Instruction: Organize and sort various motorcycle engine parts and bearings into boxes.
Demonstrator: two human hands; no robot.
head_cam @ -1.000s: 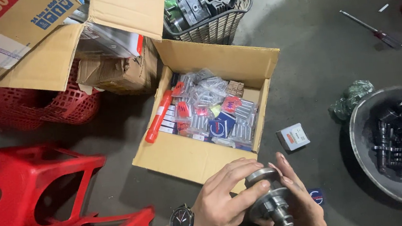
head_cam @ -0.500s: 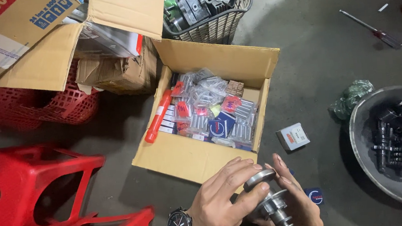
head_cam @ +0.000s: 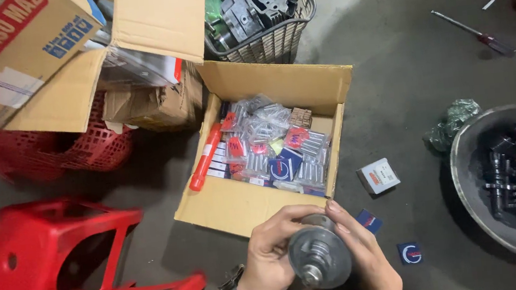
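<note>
1. The left hand point(head_cam: 269, 257) and the right hand point(head_cam: 360, 258) are both wrapped around a round metal part point(head_cam: 319, 257), fingers curled on its rim, its shaft end facing the camera.
2. The part looks heavy, rigid and possibly greasy; the broad rim seems a surer hold than the thin shaft.
3. Just beyond the hands stands an open cardboard box point(head_cam: 239, 207) of small packets.
4. Right of the hands sits a metal basin point(head_cam: 461, 163) of dark parts.
5. Left of them are red plastic stools point(head_cam: 47, 247).

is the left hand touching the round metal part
Touching. The head view shows the left hand with its fingers curled over the rim of the round metal part, no gap visible; the right hand cups its other side.
</note>
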